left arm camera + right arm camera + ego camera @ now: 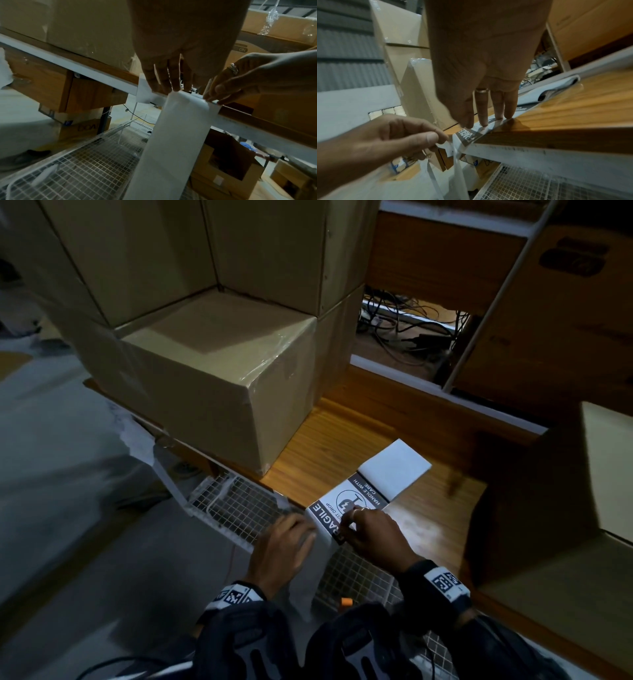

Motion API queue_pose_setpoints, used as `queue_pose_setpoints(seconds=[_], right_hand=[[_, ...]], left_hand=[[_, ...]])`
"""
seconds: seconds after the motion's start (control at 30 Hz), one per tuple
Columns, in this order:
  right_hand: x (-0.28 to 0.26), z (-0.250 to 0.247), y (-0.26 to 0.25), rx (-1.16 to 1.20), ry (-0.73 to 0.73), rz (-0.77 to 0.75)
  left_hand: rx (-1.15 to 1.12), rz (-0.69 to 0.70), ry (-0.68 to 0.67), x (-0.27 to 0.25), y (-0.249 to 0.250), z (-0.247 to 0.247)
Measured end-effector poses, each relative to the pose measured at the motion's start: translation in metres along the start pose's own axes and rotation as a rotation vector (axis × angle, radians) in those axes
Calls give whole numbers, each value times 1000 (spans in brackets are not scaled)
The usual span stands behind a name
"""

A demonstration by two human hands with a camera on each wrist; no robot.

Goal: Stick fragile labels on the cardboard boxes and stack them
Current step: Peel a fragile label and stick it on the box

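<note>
1. The label strip [349, 503] lay at the near edge of the wooden shelf [421, 529], its free end overhanging the edge. I judge that let the backing be drawn down past the edge while the sticker stayed flat on the wood.
2. The right hand [371, 537] pressed down on the printed label, its three fingers [496, 108] straight and side by side on it, the thumb at the corner by the edge. This looked like anchoring, so the sticker would not slide during peeling.
3. The left hand [282, 546] pinched the white backing paper [173, 142] between thumb and curled fingers at the shelf edge, just left of the right hand. The backing hung down in a long tail over the wire mesh basket [236, 508] below, which probably caught the waste.
4. The rest of the strip was a white folded pad [394, 469] lying further back and to the right on the shelf.
5. The nearest cardboard box [219, 378], taped in clear film, stood far-left of the label on the same shelf, with more boxes stacked behind and above it. No sticker showed on its visible faces.
6. Legible print on the label: "FRAGILE", "HANDLE WITH CARE" and part of "DROP", around a round broken-glass pictogram.
7. A carton at far right bore a dark logo, unreadable; the left wrist view showed "ON" on it.
</note>
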State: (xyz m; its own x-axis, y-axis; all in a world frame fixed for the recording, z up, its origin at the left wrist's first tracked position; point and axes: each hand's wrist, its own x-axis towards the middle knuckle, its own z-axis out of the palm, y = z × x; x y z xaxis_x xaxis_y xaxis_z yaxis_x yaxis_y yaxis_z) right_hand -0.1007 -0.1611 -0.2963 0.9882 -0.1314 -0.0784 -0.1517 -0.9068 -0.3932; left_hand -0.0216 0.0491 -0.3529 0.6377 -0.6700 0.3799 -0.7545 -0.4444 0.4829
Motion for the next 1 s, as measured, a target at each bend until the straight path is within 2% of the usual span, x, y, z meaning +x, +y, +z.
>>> queue_pose_setpoints(seconds=[0.07,0.13,0.23,0.3,0.37,0.5,0.67,0.77,0.83,0.9,1.0], right_hand=[[-1,-1,-1,6,-15,12],[-2,-1,-4,-36,-56,0],[-7,3,-11,-195,-111,-19],[-10,4,-13,-229,-79,-24],[-11,3,-11,-185,-19,-52],[-8,0,-7,-102,12,-67],[-5,-4,1,104,54,35],[-3,-14,5,259,59,24],[0,-22,8,340,70,56],[2,-27,13,397,77,108],[3,-29,19,436,65,125]], left_hand=[[34,9,-2,-1,2,3],[38,-43,-1,-2,1,4],[-104,-297,-35,0,-1,5],[-243,-470,-95,2,-5,7],[-376,-550,-149,3,-5,8],[-538,-589,-253,5,2,8],[-533,-683,-308,8,-1,20],[-607,-763,-258,15,3,22],[-664,-769,-226,20,7,20],[-741,-781,-203,23,11,16],[-846,-869,-197,26,13,13]])
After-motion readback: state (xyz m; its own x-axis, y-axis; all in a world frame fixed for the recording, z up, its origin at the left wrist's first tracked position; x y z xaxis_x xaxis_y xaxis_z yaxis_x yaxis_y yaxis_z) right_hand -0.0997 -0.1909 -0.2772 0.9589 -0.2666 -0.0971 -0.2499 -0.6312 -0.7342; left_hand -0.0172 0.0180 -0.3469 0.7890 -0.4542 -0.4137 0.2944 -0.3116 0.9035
